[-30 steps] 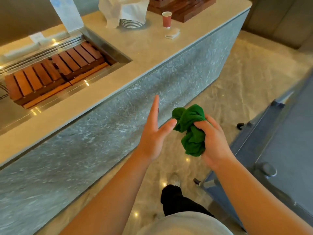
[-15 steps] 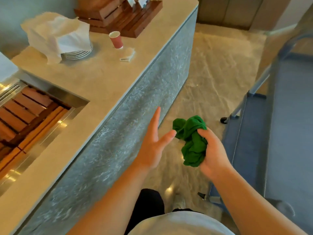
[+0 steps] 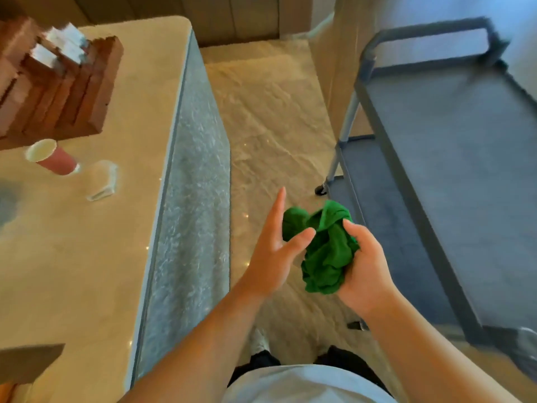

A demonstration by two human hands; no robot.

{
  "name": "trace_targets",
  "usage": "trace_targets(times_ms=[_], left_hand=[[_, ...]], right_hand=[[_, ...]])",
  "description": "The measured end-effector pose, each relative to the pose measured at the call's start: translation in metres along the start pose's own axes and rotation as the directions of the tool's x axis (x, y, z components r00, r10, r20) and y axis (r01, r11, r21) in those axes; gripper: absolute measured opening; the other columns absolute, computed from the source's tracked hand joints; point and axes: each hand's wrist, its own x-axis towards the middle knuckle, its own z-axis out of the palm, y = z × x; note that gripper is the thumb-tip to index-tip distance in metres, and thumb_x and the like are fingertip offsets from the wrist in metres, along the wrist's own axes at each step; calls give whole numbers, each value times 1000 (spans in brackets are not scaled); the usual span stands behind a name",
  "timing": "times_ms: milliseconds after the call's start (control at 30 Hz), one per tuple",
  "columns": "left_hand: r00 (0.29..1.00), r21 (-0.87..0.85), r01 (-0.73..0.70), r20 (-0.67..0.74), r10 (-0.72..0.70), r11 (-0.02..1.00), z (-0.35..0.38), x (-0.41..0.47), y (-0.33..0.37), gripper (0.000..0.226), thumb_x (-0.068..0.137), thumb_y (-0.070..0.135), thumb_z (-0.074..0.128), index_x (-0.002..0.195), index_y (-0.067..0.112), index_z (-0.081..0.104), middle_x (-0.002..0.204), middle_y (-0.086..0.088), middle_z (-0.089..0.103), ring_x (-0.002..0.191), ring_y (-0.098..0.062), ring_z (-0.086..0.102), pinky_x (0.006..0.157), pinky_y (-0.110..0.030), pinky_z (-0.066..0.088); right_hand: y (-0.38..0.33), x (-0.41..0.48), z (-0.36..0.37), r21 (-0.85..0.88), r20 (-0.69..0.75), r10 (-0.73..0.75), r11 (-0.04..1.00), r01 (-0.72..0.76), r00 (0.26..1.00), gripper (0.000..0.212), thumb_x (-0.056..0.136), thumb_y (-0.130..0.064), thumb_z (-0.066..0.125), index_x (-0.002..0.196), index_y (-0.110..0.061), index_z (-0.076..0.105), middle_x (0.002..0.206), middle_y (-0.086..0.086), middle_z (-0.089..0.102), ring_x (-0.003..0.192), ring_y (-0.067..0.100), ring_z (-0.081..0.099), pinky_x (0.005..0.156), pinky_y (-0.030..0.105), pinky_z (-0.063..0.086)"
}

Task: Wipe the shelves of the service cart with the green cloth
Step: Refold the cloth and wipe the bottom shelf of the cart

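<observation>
The green cloth [image 3: 322, 248] is bunched up in my right hand [image 3: 363, 266], which grips it at chest height above the floor. My left hand [image 3: 274, 245] is beside the cloth with fingers straight, its thumb close to or touching the fabric. The grey service cart [image 3: 453, 146] stands to the right, its top shelf bare and a lower shelf [image 3: 374, 181] visible beneath. The cloth is apart from the cart, just left of the lower shelf's edge.
A long stone counter [image 3: 122, 216] runs along the left. On it are a red paper cup [image 3: 52, 159], a small clear holder [image 3: 101, 181] and stacked wooden trays [image 3: 58, 88]. Marbled floor [image 3: 270, 120] lies between counter and cart. The cart's caster [image 3: 321, 191] sits on the floor.
The view has swung right, away from the counter and toward the cart, which now fills the right side. Both hands keep nearly the same pose, the right one still gripping the cloth.
</observation>
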Motion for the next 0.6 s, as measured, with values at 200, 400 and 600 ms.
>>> trace_targets(times_ms=[200,400,600], left_hand=[[974,103,-35,227,11,994,-8,47,-15,75,75,59,67,138,68,28,161,22,23,143,12,20,118,-24,24],[920,191,-61,392,-20,980,1,104,-28,75,77,44,74,138,57,32,163,13,20,133,26,20,102,0,26],[897,242,-68,440,-47,968,8,173,-30,89,74,49,74,148,53,26,161,9,28,146,-1,28,120,-35,32]], right_hand=[[1,29,3,185,12,-152,972,147,988,55,84,-27,47,134,-9,61,137,19,60,123,39,58,109,59,39],[-13,70,-8,229,-61,-260,936,267,964,66,74,-4,37,138,-12,55,127,20,60,114,39,59,105,60,42],[-47,118,-16,243,-117,-309,913,329,944,58,86,-6,37,141,-13,53,138,21,57,119,36,57,103,53,46]])
